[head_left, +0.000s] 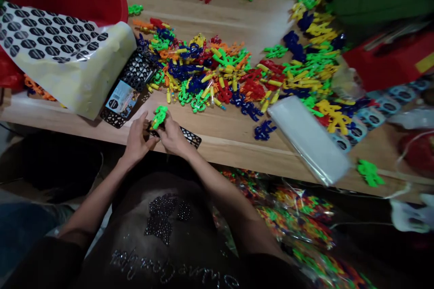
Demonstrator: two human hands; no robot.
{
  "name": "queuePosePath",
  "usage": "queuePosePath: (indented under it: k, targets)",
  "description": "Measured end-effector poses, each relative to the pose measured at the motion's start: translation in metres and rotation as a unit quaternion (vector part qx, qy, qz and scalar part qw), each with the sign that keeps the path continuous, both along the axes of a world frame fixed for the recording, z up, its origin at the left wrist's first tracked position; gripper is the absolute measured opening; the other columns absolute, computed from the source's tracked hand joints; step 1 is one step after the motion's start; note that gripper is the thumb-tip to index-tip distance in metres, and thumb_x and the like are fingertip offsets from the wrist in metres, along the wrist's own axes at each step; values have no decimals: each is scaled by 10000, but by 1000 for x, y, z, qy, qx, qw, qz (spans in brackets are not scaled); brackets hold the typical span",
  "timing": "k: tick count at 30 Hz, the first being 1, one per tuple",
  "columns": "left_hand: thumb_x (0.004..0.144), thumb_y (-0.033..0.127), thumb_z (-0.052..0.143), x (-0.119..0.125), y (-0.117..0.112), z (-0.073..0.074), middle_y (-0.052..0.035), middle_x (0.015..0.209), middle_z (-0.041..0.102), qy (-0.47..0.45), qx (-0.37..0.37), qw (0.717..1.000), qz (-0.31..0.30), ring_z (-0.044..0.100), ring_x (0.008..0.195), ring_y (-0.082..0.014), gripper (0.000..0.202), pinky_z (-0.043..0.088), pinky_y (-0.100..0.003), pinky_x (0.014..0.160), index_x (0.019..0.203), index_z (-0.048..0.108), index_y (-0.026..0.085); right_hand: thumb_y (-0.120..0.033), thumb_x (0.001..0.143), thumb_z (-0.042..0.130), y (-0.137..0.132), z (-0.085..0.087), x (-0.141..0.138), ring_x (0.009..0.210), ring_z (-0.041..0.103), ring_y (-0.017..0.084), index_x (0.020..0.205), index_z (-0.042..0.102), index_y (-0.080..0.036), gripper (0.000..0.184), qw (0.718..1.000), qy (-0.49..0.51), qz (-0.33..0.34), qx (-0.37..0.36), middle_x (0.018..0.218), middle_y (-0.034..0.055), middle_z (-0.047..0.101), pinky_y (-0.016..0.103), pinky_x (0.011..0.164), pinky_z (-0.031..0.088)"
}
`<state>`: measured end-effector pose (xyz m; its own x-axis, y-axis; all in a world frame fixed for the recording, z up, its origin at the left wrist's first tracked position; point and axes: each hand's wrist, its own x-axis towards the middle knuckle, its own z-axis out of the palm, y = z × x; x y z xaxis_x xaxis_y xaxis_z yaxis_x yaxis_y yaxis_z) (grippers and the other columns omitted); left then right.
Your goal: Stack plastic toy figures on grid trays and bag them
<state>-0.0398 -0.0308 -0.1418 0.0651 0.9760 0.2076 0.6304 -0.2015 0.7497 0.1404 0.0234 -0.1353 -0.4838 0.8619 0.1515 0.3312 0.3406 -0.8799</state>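
Head view: our left hand (137, 140) and right hand (173, 137) close their fingers on a green plastic piece (159, 116) at the wooden table's (220, 144) near edge, half hiding a black perforated strip (190, 136).

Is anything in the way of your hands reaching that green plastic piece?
Nothing visible stands in the way. The left hand and right hand are already at the green plastic piece, one on each side, above a black perforated card.
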Motion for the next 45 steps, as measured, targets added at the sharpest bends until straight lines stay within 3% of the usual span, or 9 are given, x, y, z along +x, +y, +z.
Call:
queuePosePath:
  k: [6,9,16,20,24,28,35,39,45]
  targets:
    - [877,428,768,-1,2,-4,-127,1280,702,-14,-23,1000,-9,655,1104,-290,971,563,-511,1007,1689,274,230,-141,926,457,-11,-21,-10,1119,655,314,1406,392,-194,487,997,-31,-15,68,1200,168,637,532,1024,579]
    - [859,395,782,-3,3,-4,-139,1291,696,-14,-21,1000,-13,657,1103,-299,983,565,-521,1006,1688,284,216,-141,903,469,-8,-19,-11,1163,643,304,1456,347,-195,569,996,-31,6,83,1234,165,630,514,1032,580]
    - [838,434,811,1,6,-5,-117,1210,723,-7,-22,1000,8,652,1057,-295,1010,581,-511,976,1686,306,222,-202,1027,405,-1,-18,-1,1095,683,261,1396,401,-196,370,998,4,20,63,1275,162,628,459,1002,602]
    - [835,389,791,-3,6,-7,-129,1259,716,-1,-23,1000,-7,665,1101,-312,982,577,-520,1008,1675,316,211,-116,916,440,-14,-21,-14,1204,622,316,1424,400,-184,514,993,-43,14,111,1290,183,619,546,1095,542]
    - [827,351,777,-6,8,-6,-147,1424,653,-10,-21,1000,2,644,1238,-344,940,557,-541,1073,1660,353,251,-62,852,469,-14,-2,-20,1209,599,308,1485,399,-195,650,990,-77,59,99,1310,167,625,524,1096,528]
    - [756,425,865,-3,11,1,-166,1458,635,-3,-51,998,26,631,1249,-374,1024,553,-579,1075,1645,392,237,-87,965,465,23,28,19,1173,630,246,1429,494,-203,480,990,-56,104,78,1279,132,666,418,1046,552]
    - [891,443,717,-24,16,17,-168,1372,696,7,-91,994,-54,667,1240,-352,830,562,-558,1090,1629,439,185,-46,990,419,103,48,111,1111,555,315,1215,718,-161,392,936,-299,-103,156,1277,162,702,480,1019,482]
    - [934,309,597,-32,26,22,-131,1288,757,-20,-82,994,-69,745,1128,-273,662,603,-462,1025,1577,500,180,-57,977,391,98,37,119,1072,534,345,1181,702,-161,386,939,-290,-89,163,1216,192,677,511,976,495]
    - [880,282,693,-19,37,15,-94,1205,799,-26,-67,996,-48,710,1198,-279,638,587,-491,1033,1507,579,240,-172,966,489,58,15,104,1152,544,363,1379,556,-170,418,972,-189,-61,128,1253,201,628,574,1051,489]
